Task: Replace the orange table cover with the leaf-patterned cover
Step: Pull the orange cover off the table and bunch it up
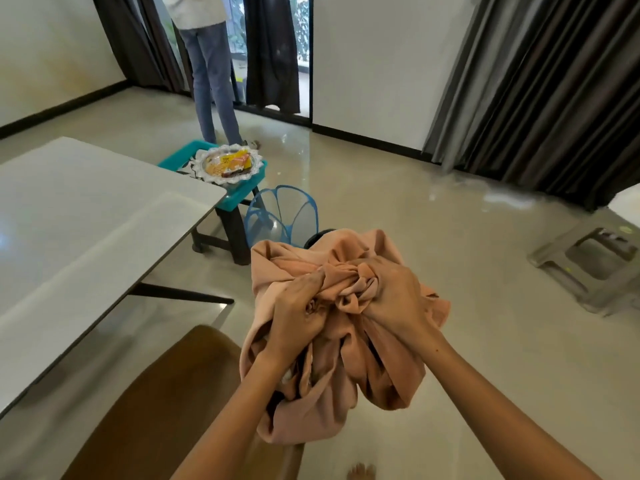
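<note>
The orange table cover (349,355) is bunched into a loose bundle in front of me, above the floor. My left hand (298,310) grips its crumpled top from the left, and my right hand (394,292) grips it from the right. The white table (86,216) at the left is bare, its top uncovered. Under a silver tray, a dark cloth with pale leaf shapes (188,167) peeks out on a teal stool; only a small corner of it shows.
A silver tray (227,162) with snack packets sits on the teal stool (242,192) beyond the table. A blue mesh basket (280,214) stands just past the bundle. A brown chair (162,407) is near me, a grey stool (595,268) lies right, and a person (211,81) stands by the door.
</note>
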Motion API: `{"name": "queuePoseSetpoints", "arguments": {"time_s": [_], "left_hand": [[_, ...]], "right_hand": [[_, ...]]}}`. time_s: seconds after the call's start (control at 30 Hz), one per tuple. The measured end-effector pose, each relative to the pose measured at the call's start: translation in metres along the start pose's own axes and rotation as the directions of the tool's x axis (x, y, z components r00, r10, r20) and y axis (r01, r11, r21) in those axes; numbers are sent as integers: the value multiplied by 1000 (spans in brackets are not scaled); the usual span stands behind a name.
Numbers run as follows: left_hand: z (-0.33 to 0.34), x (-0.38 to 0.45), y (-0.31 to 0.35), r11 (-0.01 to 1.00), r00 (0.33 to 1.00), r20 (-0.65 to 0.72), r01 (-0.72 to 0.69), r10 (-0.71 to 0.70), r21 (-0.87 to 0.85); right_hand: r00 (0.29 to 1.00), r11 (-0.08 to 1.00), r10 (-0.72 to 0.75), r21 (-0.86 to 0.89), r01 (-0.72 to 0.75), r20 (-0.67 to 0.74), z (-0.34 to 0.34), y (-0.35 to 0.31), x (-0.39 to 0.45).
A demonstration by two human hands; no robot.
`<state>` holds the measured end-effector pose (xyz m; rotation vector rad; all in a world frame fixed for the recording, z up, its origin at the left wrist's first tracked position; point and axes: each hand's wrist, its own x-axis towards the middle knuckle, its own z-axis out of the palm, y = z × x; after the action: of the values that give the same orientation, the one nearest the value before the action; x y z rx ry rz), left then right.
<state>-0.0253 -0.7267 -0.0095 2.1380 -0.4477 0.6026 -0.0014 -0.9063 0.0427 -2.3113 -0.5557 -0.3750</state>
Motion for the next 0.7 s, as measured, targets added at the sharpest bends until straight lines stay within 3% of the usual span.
{"name": "queuePoseSetpoints", "arguments": {"time_s": [0.43, 0.7], "left_hand": [[126, 218, -108, 985, 982, -88, 172, -169, 28], [151, 348, -214, 958, 951, -147, 282, -273, 45]], "right_hand": [[990, 998, -14, 61, 5, 142, 4, 185, 231], [977, 993, -92, 87, 77, 190, 44, 257, 400]]}}
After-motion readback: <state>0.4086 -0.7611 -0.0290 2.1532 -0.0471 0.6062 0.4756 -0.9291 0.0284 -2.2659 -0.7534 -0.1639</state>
